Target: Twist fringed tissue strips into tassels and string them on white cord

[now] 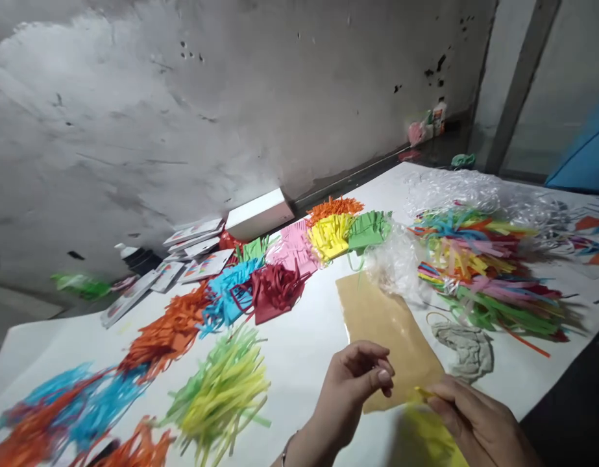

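My right hand (474,415), at the lower right, pinches the top end of a yellow paper fringe (433,434) between thumb and fingers. The fringe hangs down below the hand, blurred, partly out of the picture. To its left my left hand (350,395) is loosely curled, with a gap between index finger and thumb and nothing visible in it. Beyond both hands a brown sheet (387,331) lies on the white table covering (304,389). Left of my left hand is a bunch of yellow and green paper strips (224,395).
Fringed paper pieces in red (280,288), pink (294,246), yellow (331,235), green (370,230) and orange (167,331) run across the table. Mixed tassels (494,272), clear plastic (474,191) and a crumpled grey cloth (467,350) lie right. A white box (257,217) stands by the wall.
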`<action>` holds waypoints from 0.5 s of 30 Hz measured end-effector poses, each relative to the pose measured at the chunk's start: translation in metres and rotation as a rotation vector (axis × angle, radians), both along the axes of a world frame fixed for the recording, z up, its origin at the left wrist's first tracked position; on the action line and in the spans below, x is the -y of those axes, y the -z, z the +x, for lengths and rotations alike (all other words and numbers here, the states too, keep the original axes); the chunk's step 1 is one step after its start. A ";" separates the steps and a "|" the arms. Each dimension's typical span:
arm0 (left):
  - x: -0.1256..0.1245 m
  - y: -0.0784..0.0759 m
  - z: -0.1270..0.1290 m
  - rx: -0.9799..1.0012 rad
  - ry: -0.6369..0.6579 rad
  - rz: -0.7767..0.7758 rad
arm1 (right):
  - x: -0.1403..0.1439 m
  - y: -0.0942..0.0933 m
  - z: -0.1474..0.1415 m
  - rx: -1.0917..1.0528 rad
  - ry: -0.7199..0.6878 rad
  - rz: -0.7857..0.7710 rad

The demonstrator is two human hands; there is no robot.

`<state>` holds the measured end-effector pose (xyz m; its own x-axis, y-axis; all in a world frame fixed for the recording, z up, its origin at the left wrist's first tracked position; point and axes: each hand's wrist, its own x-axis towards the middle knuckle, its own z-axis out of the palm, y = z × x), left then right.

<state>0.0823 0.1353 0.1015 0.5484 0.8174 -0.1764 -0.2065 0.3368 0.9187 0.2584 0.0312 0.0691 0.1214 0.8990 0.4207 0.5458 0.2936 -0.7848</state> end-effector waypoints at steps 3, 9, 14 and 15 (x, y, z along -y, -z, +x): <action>0.034 0.004 -0.023 0.116 -0.120 -0.077 | 0.003 -0.009 -0.027 -0.010 -0.165 0.028; 0.074 0.007 -0.058 0.082 -0.256 -0.063 | 0.017 -0.011 -0.065 0.037 -0.300 0.014; 0.090 0.011 -0.076 -0.067 -0.298 0.187 | 0.023 -0.018 -0.073 0.161 -0.330 -0.004; 0.092 0.011 -0.078 -0.117 -0.292 0.286 | 0.023 -0.021 -0.072 0.199 -0.344 -0.013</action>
